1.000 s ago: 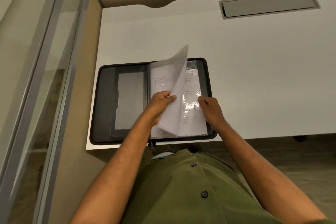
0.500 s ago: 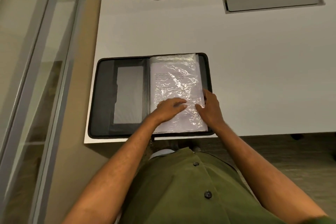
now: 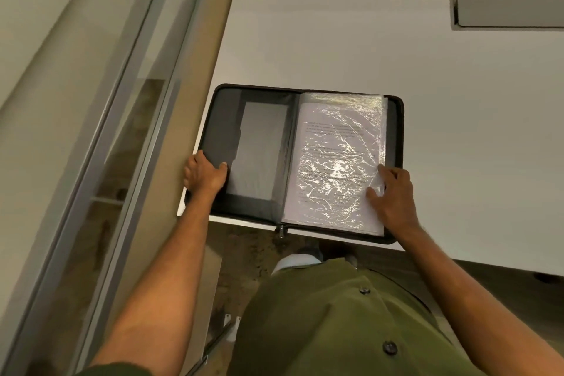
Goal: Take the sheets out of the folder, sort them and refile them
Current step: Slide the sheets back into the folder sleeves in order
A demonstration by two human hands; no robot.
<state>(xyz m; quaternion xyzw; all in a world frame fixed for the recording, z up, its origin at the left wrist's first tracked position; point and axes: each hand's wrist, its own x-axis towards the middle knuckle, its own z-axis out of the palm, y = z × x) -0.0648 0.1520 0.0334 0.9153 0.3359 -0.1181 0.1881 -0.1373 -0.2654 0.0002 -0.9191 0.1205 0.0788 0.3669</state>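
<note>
A black zip folder (image 3: pixel 262 119) lies open at the near left corner of the white desk (image 3: pixel 335 40). Its right half holds a stack of clear plastic sleeves with printed sheets (image 3: pixel 332 159) inside, shiny with glare. My left hand (image 3: pixel 205 175) grips the folder's left edge, thumb on the inner cover. My right hand (image 3: pixel 393 195) pinches the right edge of the top sleeve near its lower corner. The left half shows a grey inner pocket (image 3: pixel 262 146).
A grey cable-tray lid (image 3: pixel 506 11) is set into the desk at the far right. A glass partition with a metal frame (image 3: pixel 128 119) runs along the left, close to the desk's edge. My green shirt (image 3: pixel 351 323) fills the bottom.
The raised sleeve page was laid flat on the right stack. My left hand left the pages and took hold of the folder's left edge. My right hand stayed at the sleeve's right edge.
</note>
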